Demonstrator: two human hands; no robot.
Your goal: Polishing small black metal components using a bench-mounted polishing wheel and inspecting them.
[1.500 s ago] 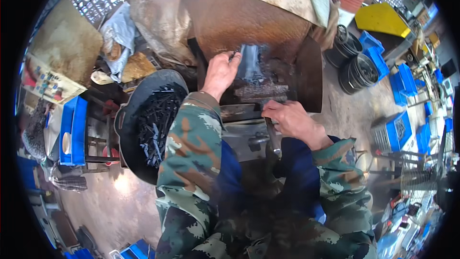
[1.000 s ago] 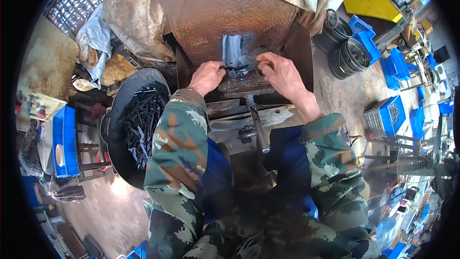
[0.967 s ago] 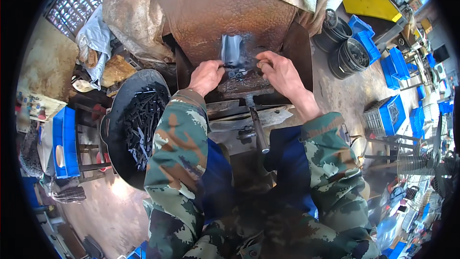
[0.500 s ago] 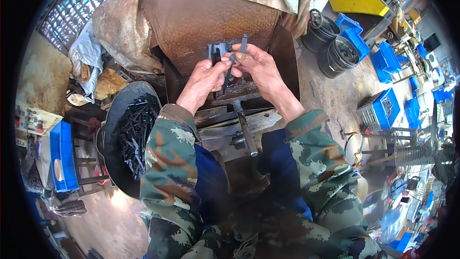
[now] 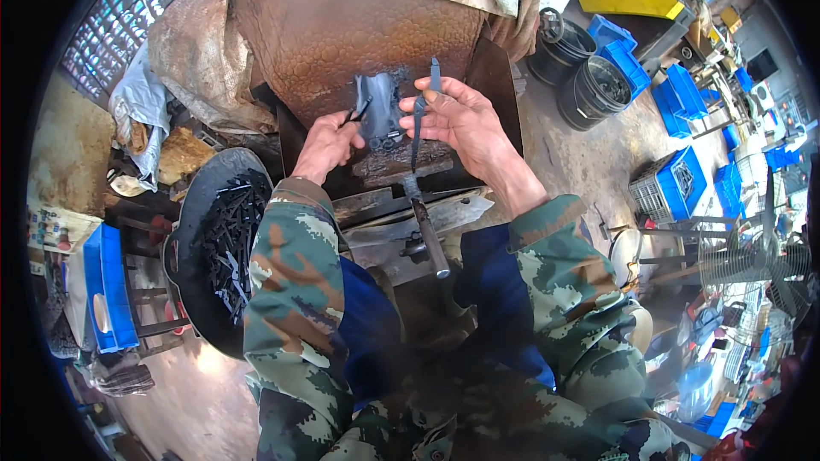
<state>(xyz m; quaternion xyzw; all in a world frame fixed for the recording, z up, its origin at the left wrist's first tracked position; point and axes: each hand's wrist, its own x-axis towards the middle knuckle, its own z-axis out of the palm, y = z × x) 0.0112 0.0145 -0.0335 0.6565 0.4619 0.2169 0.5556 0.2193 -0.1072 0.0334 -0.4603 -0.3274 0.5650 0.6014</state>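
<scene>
My right hand [image 5: 468,126] grips a long, narrow, dark metal blade-like piece [image 5: 418,130] between thumb and fingers, one end pointing up and the other down. Another dark, thin metal piece [image 5: 362,109] sticks out from the closed fingers of my left hand [image 5: 328,145]. Between the two hands is a grey, smooth, wet-looking machine part [image 5: 379,102], perhaps a grinding wheel, set in front of a brown, crusted sheet [image 5: 342,34]. A dirty ledge [image 5: 401,166] lies just below it. Both hands are apart from the grey part's middle.
At my left stands a black basin [image 5: 192,290] heaped with dark metal strips [image 5: 232,235]. A metal bar [image 5: 430,239] juts toward me from the ledge. Black buckets [image 5: 589,107] and blue crates [image 5: 683,101] stand at the right, near a fan [image 5: 752,265]. A blue bin [image 5: 107,290] is at far left.
My hands were close together at the pieces; now the left has moved left and down with a thin piece. The right keeps its blade-like piece, and the grey machine part shows between them.
</scene>
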